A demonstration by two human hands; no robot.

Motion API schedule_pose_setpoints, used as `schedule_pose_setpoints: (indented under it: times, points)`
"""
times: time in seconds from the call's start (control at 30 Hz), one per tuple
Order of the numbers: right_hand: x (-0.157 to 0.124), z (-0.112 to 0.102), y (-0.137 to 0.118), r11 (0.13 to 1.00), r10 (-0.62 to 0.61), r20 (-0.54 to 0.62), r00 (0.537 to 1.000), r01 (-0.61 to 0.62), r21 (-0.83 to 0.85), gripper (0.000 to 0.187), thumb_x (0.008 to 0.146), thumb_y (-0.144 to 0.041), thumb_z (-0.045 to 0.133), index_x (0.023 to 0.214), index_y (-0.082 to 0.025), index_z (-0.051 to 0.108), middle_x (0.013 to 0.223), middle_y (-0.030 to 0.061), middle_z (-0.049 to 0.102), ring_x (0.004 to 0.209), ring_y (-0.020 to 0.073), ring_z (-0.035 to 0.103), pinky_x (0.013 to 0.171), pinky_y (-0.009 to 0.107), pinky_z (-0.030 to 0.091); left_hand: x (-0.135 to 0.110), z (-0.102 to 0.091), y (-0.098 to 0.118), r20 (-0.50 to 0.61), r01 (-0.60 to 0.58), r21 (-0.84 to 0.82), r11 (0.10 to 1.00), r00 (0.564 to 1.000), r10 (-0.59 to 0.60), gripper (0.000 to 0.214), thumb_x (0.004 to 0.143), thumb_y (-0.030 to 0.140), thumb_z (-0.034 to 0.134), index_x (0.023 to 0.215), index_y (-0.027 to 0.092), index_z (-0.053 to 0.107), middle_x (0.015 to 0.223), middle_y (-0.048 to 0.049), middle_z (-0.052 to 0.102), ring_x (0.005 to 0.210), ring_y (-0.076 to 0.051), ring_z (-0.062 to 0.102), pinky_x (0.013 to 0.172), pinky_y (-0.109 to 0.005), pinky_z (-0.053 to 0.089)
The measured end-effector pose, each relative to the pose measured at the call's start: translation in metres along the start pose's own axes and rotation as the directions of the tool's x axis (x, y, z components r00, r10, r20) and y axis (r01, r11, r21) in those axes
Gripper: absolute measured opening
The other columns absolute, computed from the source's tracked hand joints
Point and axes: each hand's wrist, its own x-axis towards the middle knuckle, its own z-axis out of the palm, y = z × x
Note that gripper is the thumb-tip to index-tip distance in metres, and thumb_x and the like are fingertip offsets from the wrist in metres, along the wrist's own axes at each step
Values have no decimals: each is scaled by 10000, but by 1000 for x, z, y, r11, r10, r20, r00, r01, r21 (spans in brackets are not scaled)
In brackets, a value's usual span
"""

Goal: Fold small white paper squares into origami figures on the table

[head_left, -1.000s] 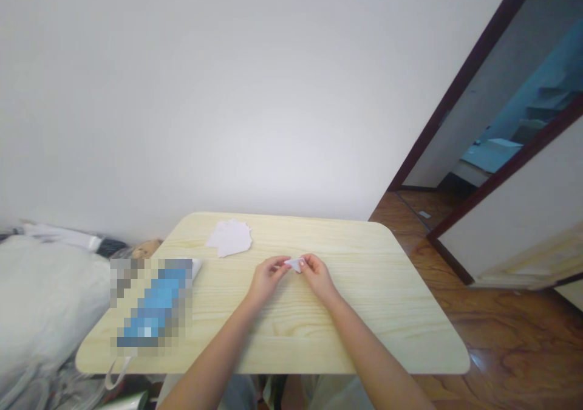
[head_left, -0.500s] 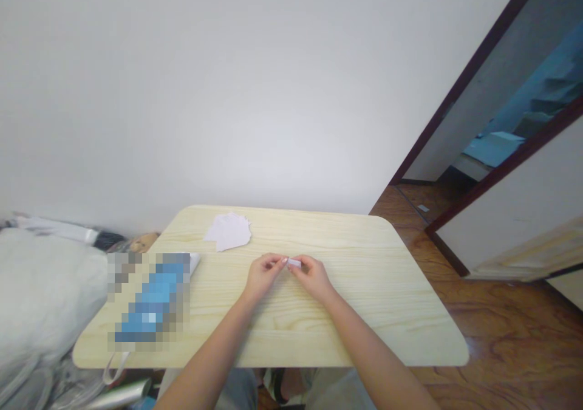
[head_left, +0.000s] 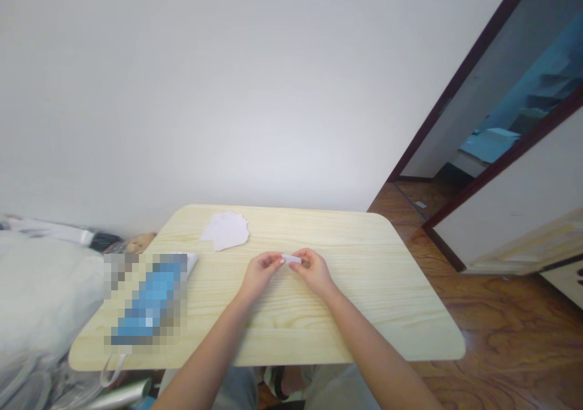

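Observation:
Between my two hands is a small folded piece of white paper (head_left: 291,258), held just above the middle of the table. My left hand (head_left: 263,270) pinches its left end with thumb and fingertips. At the right end, the thumb and fingers of my right hand (head_left: 314,270) grip it too. The fingers hide part of its edges. Farther back and to the left, several pale paper pieces (head_left: 228,231) lie flat in an overlapping pile.
The light wooden table (head_left: 364,313) stands against a white wall (head_left: 291,94). A blurred-out blue package (head_left: 152,294) lies at its left side, with a strap hanging over the front edge. White bedding (head_left: 45,288) is left of the table; a doorway opens at the right.
My hands have spread slightly apart, and more of the small white paper shows between them. The paper pile has not been moved; the view has shifted a little.

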Motion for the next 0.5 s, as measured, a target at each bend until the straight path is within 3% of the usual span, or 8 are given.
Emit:
schedule_pose_setpoints:
  times: [0.27,0.5]
  points:
    - [0,2,8,995,-30,1,1000,30,-96,177,668,-319,632,752,-163,630,723,36,654,680,158,583,654,276,452,-3,0,5,-49,-27,146,989,998,34,289,647,360,644,843,152,689,824,-77,700,767,-208,629,682,-296,479]
    - [-2,3,2,993,-15,72,997,23,-114,187,692,-324,606,760,-152,639,712,43,663,631,149,581,595,250,444,-2,-2,3,-50,-97,213,972,993,110,215,675,345,614,757,157,678,776,-56,694,731,-184,621,676,-272,470]
